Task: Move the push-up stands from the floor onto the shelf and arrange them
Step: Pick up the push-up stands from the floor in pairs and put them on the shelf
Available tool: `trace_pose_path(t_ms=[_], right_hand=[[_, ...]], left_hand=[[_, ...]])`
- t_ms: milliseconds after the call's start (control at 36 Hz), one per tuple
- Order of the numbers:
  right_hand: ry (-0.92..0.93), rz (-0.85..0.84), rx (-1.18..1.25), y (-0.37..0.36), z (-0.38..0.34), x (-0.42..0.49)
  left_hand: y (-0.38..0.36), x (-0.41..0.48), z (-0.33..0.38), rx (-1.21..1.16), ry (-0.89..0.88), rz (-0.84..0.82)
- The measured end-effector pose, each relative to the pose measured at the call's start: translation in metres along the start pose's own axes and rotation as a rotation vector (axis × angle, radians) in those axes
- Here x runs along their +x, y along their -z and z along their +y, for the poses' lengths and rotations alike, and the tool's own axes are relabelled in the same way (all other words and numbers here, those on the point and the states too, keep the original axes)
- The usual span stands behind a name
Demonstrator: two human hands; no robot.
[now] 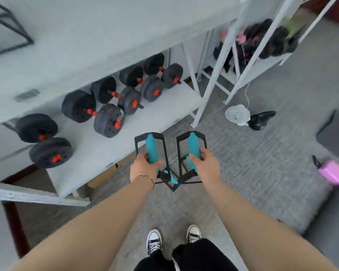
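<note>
Head view shows the person standing on the grey carpet (252,173) with both arms stretched forward and down, each of the hands carrying push-up stands. The left hand (144,166) is wrapped around the near end of the teal grip of the left stand (151,151); the right hand (204,165) is wrapped the same way around the right stand (193,147). Under each hand more black frame and a teal piece (172,178) hang, so each hand may be carrying a second stand, though the tangle there is too cluttered to say for sure. All of them are off the floor, held in the air just in front of the lower shelf (164,114), whose board is largely taken up by rows of black dumbbells (110,120) with red collars. The main risk, as I judge it, is a frame leg catching on the shelf edge or on the white upright post (205,98) as the load goes in, which could twist a stand out of a grip that holds only the end of the handle. The lower pieces could also slip free, as they seem only loosely held. A stand set down against a dumbbell could nudge it and start it rolling. Each teal grip runs lengthwise away from the person, toward the shelf, the two nearly parallel and fanned slightly apart at the far ends, with the black frames opening outward beside them.
</note>
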State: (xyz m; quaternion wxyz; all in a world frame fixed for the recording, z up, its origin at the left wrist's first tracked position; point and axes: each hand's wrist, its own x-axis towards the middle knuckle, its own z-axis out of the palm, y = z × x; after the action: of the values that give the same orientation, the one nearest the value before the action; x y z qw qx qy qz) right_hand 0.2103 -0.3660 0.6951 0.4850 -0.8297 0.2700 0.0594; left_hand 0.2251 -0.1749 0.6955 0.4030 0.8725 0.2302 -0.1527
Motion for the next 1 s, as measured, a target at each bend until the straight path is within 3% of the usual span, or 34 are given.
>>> trace_pose_path(t_ms=[194, 472, 694, 1000], right_hand=[[0.137, -0.03, 0.07, 0.032, -0.08, 0.019], [0.388, -0.174, -0.049, 0.071, -0.161, 0.062], [0.545, -0.314, 0.008, 0.109, -0.223, 0.086], [0.597, -0.387, 0.163, 0.108, -0.331, 0.107]], left_hand=[[0.037, 0.001, 0.061, -0.042, -0.01, 0.118], [0.064, -0.013, 0.129, -0.182, -0.005, 0.358], [0.089, -0.038, 0.176, -0.327, -0.006, 0.489], [0.16, -0.018, 0.233, -0.543, -0.048, 0.627]])
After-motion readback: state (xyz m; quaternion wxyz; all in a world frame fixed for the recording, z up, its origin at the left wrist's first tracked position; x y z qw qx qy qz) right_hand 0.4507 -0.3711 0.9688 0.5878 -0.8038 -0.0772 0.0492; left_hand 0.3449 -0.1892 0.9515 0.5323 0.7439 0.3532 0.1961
